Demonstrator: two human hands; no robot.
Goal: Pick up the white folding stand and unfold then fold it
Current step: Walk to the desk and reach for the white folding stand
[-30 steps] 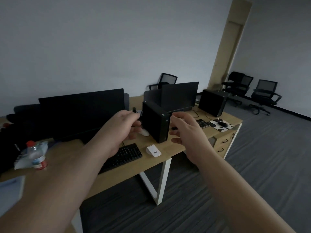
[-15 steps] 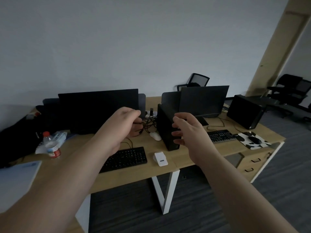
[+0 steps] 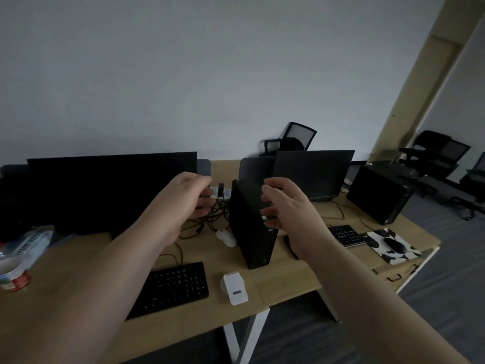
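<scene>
Nothing here can really be read. The plastic packet [image 3: 29, 244] at the desk's left end carries pale lettering, too blurred to make out. The water bottle [image 3: 11, 274] has a red and white label with no clear words. The computer tower [image 3: 253, 227] shows small stickers, illegible.

The white folding stand [image 3: 235, 288] lies near the front edge of the light wooden desk [image 3: 288, 279], just right of the black keyboard [image 3: 172, 288]. Behind it stands the tall black computer box [image 3: 250, 227] (a small white mouse [image 3: 226, 238] lies to its left). Both bare hands, left hand [image 3: 183, 203] and right hand [image 3: 288, 208], hang above the desk, well apart from the stand.
</scene>
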